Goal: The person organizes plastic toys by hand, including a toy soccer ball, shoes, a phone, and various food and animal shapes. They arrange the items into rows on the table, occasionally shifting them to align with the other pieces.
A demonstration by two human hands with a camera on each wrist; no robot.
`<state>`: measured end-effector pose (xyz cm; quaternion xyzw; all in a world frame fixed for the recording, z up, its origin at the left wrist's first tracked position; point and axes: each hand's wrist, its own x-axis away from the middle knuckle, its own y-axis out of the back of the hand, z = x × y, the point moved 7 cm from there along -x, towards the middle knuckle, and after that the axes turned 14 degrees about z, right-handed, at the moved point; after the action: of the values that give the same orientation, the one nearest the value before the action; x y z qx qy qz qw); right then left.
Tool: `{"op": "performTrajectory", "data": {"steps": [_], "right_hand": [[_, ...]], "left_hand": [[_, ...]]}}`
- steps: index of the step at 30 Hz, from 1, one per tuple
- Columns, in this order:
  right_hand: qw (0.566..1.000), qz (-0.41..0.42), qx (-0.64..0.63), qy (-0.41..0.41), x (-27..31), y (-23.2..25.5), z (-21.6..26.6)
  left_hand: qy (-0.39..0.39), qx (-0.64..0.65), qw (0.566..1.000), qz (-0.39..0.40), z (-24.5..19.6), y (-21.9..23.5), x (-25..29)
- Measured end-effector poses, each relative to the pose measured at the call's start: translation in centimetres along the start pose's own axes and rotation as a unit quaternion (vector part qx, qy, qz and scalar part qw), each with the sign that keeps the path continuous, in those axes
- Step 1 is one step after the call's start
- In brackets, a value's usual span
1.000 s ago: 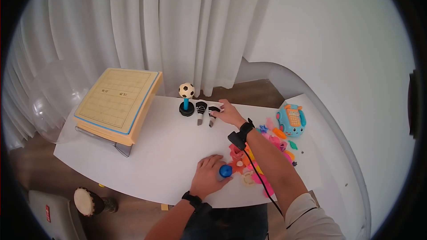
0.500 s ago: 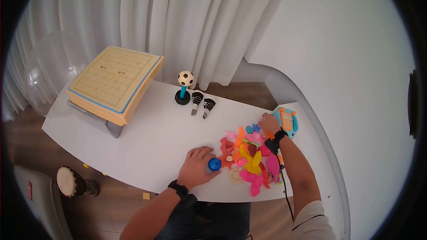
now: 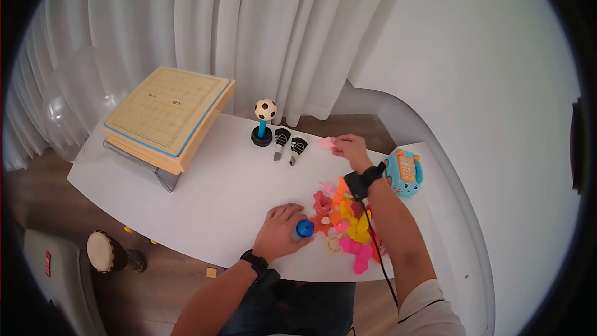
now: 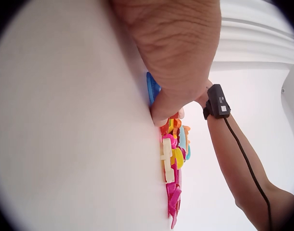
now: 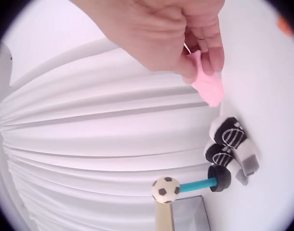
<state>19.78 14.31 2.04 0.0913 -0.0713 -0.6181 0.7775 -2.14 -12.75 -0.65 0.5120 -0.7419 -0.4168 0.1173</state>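
My right hand (image 3: 352, 149) pinches a small light-pink piece (image 5: 208, 88) with a narrow neck and wider body, beyond the toy pile near the table's back edge. To its left lie two black-and-white baby socks (image 3: 290, 144). A toy football on a blue stem (image 3: 265, 110) with a black base stands beside them. My left hand (image 3: 278, 231) curls round a small blue-topped thing (image 3: 305, 228) with a see-through side, resting at the table; the palm hides part of it. Next to it spreads a pile of colourful toy pieces (image 3: 356, 223), in pink, orange, yellow and red.
A blue-and-orange toy telephone (image 3: 405, 173) stands at the table's right end, close by my right forearm. At the left sits a tilted wooden game board (image 3: 166, 109) on metal legs. A cable (image 3: 380, 255) trails from my right wrist. On the floor is a small drum (image 3: 109, 252).
My right hand went from beside the socks to the pile near the telephone, then back leftward and away, now holding the pink piece. My left hand stays on the blue-topped thing.
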Motion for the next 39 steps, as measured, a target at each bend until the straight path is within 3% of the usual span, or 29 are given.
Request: {"op": "performTrajectory", "data": {"steps": [1,4,5,6,7,8,9,11,12,14,24,28,30,31,33,35,37,39], "right_hand": [[0.995,0.015,-0.1,-0.025,-0.2,-1.4,-1.3],[0.995,0.039,-0.03,-0.092,-0.6,-3.7,-4.2],[0.988,0.039,0.082,-0.126,-0.2,-3.5,-4.0],[0.987,0.043,0.085,-0.127,-0.1,-3.6,-3.7],[0.958,0.031,0.265,-0.102,-0.1,-3.3,-2.6],[0.897,0.018,0.436,-0.074,-0.1,-3.3,-1.6],[0.896,0.018,0.437,-0.076,0.0,-3.3,-1.6],[0.91,-0.021,0.413,0.016,0.1,-3.5,-0.2],[0.91,-0.022,0.414,0.015,0.2,-3.6,-0.1],[0.925,0.06,0.375,-0.016,-0.2,-4.6,-1.2],[0.924,0.109,0.366,0.012,-1.5,-5.4,-2.4],[0.925,0.076,0.372,0.017,-0.2,-4.3,0.3],[0.92,0.115,0.372,0.036,1.4,-3.7,2.0],[0.924,0.18,0.331,0.07,3.0,-4.1,2.5],[0.904,0.288,0.31,0.051,8.8,-6.8,4.9],[0.868,0.408,0.278,0.056,14.9,-9.6,6.0],[0.84,0.45,0.286,0.096,18.7,-12.3,6.9],[0.864,0.423,0.267,0.062,19.9,-13.4,6.8]], "left_hand": [[-0.001,0.005,1.0,0.003,-0.1,0.0,0.0],[0.004,0.012,1.0,0.002,0.0,0.0,0.0],[0.006,0.017,1.0,0.003,0.1,-0.1,0.0],[0.009,0.019,1.0,0.001,0.2,-0.1,0.1],[0.01,0.017,1.0,0.004,0.2,-0.1,0.1],[0.01,0.015,1.0,0.008,0.1,-0.1,0.0],[0.009,0.018,1.0,0.009,0.1,-0.1,-0.1],[0.0,0.014,1.0,-0.007,0.0,0.1,0.0],[-0.001,0.015,1.0,-0.006,0.0,0.1,0.0],[-0.002,0.01,1.0,-0.008,0.1,0.0,0.1],[-0.006,0.002,1.0,-0.012,0.0,-0.2,0.2],[0.005,0.019,1.0,-0.007,0.1,0.1,0.3],[0.003,0.018,1.0,0.002,0.2,0.0,0.2],[0.006,0.02,1.0,0.0,0.3,0.0,0.2],[0.004,0.024,1.0,-0.002,0.3,-0.1,0.2],[0.005,0.08,0.995,-0.055,0.5,0.6,0.2],[0.011,0.128,0.989,-0.072,0.6,1.1,0.4],[0.008,0.168,0.982,-0.082,1.1,1.1,0.5]]}}
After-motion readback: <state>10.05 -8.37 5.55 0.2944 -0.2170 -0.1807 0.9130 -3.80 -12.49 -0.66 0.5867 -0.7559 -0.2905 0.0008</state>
